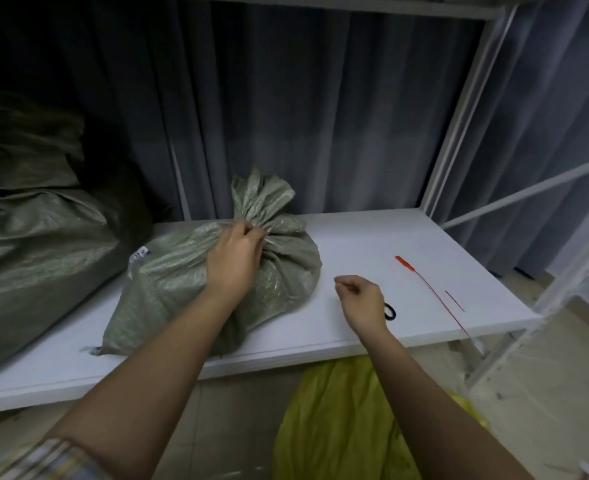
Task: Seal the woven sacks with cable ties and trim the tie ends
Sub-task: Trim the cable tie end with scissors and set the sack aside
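Centre of the frame: green woven sack (217, 289) lying on the white table (372, 244), mouth gathered into a bunched neck pointing up. Left hand (234, 258) gripping that neck, fingers curled into the folds. Right of centre: right hand (360, 299) above the table just beside the sack, fingers curled into a loose fist; impossible to tell whether anything thin is pinched there. Just behind that wrist, a small black object (390, 311), partly hidden. Right side: red cable tie (424, 287) flat on the table, a short red offcut (454, 300) beside it. Left edge: more green sacks (26, 237) piled. Bottom: yellow bag (338, 427) under the table.
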Demonstrator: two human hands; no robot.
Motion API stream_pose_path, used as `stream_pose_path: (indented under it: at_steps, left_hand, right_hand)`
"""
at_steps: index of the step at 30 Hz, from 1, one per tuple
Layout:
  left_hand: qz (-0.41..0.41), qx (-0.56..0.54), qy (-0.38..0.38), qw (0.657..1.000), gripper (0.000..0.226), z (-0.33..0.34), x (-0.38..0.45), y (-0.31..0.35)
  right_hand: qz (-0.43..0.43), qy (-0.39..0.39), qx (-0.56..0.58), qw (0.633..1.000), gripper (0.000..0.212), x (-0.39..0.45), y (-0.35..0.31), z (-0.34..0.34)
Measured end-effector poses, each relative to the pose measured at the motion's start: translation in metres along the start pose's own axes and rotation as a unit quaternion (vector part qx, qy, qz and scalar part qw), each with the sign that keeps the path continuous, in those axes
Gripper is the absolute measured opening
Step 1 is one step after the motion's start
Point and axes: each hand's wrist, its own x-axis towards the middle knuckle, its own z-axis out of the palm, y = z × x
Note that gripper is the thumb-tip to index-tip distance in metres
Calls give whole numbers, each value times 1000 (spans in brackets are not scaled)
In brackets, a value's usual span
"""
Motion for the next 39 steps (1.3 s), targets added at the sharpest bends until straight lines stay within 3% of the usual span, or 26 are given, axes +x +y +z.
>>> stream_pose_path:
  at_steps: [4,10,13,19,24,28,32,35,39]
  left_hand:
    - [-15,-1,7,1000,23,11,-1,-3]
    - [-26,10,40,999,24,21,-1,-18]
    - [-28,7,52,998,23,26,0,-23]
    - [-56,-18,73,996,24,27,3,-30]
    - [-97,-45,69,992,24,14,4,-35]
    - [-127,-91,61,986,24,-1,3,-39]
    - [-137,-120,41,982,25,-17,0,-42]
    - [-153,-148,42,976,21,-30,-5,-43]
    - [-177,-139,44,973,17,-49,-12,-48]
  right_hand:
    - [19,22,-165,986,25,15,52,-16]
    - [2,28,-412,911,27,40,86,-15]
    - [24,-8,-453,891,25,50,90,-11]
    - [42,-3,-512,858,20,60,95,-7]
    - [90,-44,-477,873,16,59,81,4]
    - [89,-23,-339,936,27,45,63,9]
    - [10,-7,-168,986,21,27,21,18]
    - [-57,-14,-110,992,18,12,-24,29]
    - [-165,-44,-229,958,32,-9,-67,48]
